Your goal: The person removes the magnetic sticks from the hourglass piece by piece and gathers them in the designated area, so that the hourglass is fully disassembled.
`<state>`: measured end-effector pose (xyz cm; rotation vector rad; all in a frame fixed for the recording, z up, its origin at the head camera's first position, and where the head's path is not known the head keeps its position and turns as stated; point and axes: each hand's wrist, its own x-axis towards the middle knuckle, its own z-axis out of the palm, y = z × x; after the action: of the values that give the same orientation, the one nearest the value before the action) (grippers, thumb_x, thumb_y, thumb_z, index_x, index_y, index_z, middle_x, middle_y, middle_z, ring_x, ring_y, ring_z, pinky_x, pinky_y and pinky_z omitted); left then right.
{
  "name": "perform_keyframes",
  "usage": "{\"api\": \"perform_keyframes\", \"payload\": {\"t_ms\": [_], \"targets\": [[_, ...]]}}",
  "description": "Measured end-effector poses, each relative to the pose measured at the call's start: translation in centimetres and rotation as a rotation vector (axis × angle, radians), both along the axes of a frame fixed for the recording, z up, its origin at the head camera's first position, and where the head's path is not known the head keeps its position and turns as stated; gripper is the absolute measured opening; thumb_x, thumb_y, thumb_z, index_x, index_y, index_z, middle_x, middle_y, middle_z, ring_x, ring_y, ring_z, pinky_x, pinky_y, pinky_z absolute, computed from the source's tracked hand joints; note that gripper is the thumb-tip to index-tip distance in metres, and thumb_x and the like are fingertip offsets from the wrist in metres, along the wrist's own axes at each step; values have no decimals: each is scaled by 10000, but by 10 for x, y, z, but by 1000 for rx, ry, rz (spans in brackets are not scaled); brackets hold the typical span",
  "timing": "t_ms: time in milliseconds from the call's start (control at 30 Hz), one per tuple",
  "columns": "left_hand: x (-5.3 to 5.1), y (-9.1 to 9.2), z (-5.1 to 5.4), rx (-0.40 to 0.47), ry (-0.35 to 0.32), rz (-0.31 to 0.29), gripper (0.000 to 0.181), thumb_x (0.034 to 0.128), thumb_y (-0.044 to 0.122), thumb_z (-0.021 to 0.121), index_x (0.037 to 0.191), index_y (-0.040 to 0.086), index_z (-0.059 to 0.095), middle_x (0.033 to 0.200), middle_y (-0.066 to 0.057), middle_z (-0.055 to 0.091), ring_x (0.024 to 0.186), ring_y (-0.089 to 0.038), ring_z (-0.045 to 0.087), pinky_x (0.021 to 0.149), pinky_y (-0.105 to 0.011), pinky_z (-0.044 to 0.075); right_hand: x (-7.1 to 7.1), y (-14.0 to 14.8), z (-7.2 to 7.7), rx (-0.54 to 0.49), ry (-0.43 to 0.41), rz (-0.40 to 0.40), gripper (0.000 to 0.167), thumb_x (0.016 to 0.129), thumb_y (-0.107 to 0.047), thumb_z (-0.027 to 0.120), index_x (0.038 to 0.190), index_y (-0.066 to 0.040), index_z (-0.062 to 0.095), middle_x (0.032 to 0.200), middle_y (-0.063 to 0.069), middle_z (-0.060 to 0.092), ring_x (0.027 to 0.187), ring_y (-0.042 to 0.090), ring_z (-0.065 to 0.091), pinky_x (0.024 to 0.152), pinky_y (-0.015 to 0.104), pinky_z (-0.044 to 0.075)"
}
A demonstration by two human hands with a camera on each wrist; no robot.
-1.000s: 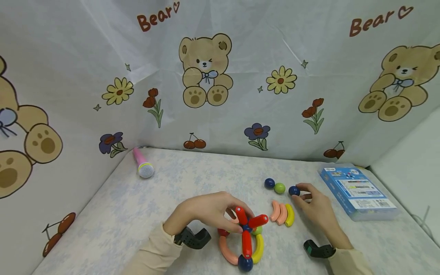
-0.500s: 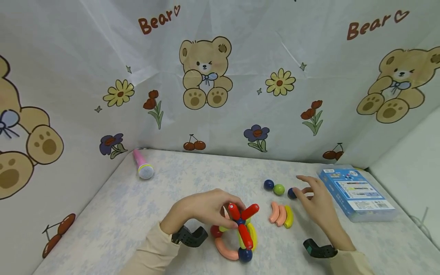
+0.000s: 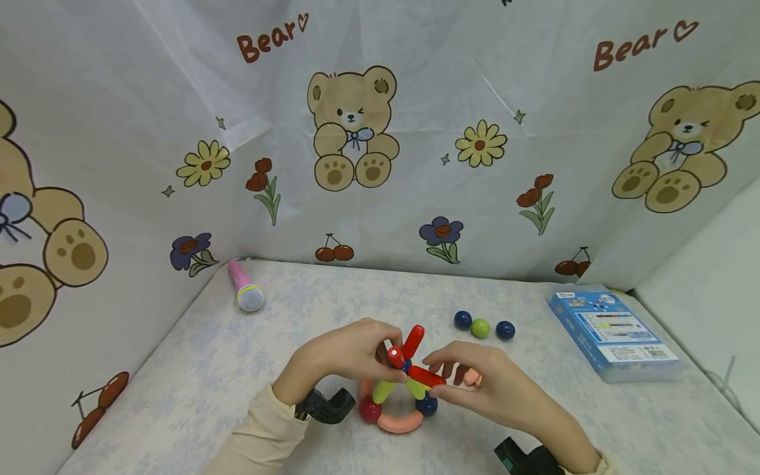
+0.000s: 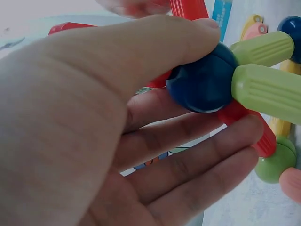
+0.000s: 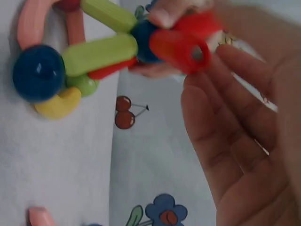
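Observation:
My left hand (image 3: 356, 353) pinches a dark blue ball (image 4: 202, 82) at the top of a magnetic ball-and-stick toy. Red sticks (image 3: 413, 342) fan out from that ball, and lime sticks (image 4: 268, 92) run down to a ring. In the ring are a red ball (image 3: 371, 410), another blue ball (image 3: 427, 405) and a curved coral stick (image 3: 400, 423). A green ball (image 5: 87, 84) and curved yellow stick (image 5: 59, 103) show in the right wrist view. My right hand (image 3: 495, 379) has its thumb and fingers apart around the end of a red stick (image 5: 181, 49); contact is unclear.
Two loose blue balls (image 3: 505, 330) and a green ball (image 3: 480, 328) lie beyond the right hand. Loose coral sticks (image 3: 472, 377) are mostly hidden by it. A blue toy box (image 3: 617, 333) stands at right, a pink toy microphone (image 3: 246, 287) at back left.
My right hand has let go of a loose blue ball and moved left and nearer to the toy's red stick. My left hand has turned and tilted the toy, moving slightly left.

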<state>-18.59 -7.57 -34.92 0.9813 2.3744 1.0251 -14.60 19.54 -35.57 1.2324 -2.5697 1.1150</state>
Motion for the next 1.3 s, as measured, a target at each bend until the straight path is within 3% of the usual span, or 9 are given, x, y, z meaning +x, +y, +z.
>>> {"api": "perform_keyframes", "payload": {"t_ms": [233,467,600,833,933,1133,1300], "targets": [[-1,0,0,3,-13,-13,207,895,180,826,931,127,629,917,54,738,770,-2,711,717,-183,568,3,-10,-3,122,-42,29,294,893,-212,829,1156,-255,704,1092,-132,716,904,-3,667,744,272,594],[-1,-4,1,-11,-5,-23,214,899,205,824,939,133,627,917,79,725,794,-7,707,748,-185,560,1,-1,6,197,-62,-13,256,897,-90,792,1110,-232,773,1064,-108,737,888,-2,653,730,226,589],[-2,-6,1,-25,9,-20,211,901,207,822,942,140,626,919,90,718,800,14,694,741,-191,555,-2,14,14,246,-94,-51,221,887,-104,801,1066,-233,791,1035,-100,712,893,40,635,740,217,586],[-2,-8,0,-29,-7,-12,204,907,209,815,967,149,629,967,81,725,849,7,704,750,-196,556,-8,36,9,382,-440,-49,171,880,-107,811,1029,-159,743,906,-103,672,790,63,586,719,228,556],[-1,-9,0,-31,-14,-8,206,909,208,813,973,148,627,968,80,728,855,4,704,752,-199,556,-10,33,0,410,-515,-33,165,872,-74,807,985,-172,738,872,-97,658,771,83,568,695,218,518],[-1,-9,0,-30,-28,-6,206,915,212,807,983,147,623,969,90,725,860,7,702,735,-205,554,-15,28,-14,419,-512,-20,184,855,-22,804,952,-176,784,870,-90,680,750,50,550,681,216,487],[-1,-9,0,-32,-26,-8,208,920,219,803,982,150,616,984,91,721,867,11,705,726,-204,548,-16,27,-17,436,-487,20,177,854,-51,813,941,-204,824,966,-111,739,861,16,604,798,295,554]]}}
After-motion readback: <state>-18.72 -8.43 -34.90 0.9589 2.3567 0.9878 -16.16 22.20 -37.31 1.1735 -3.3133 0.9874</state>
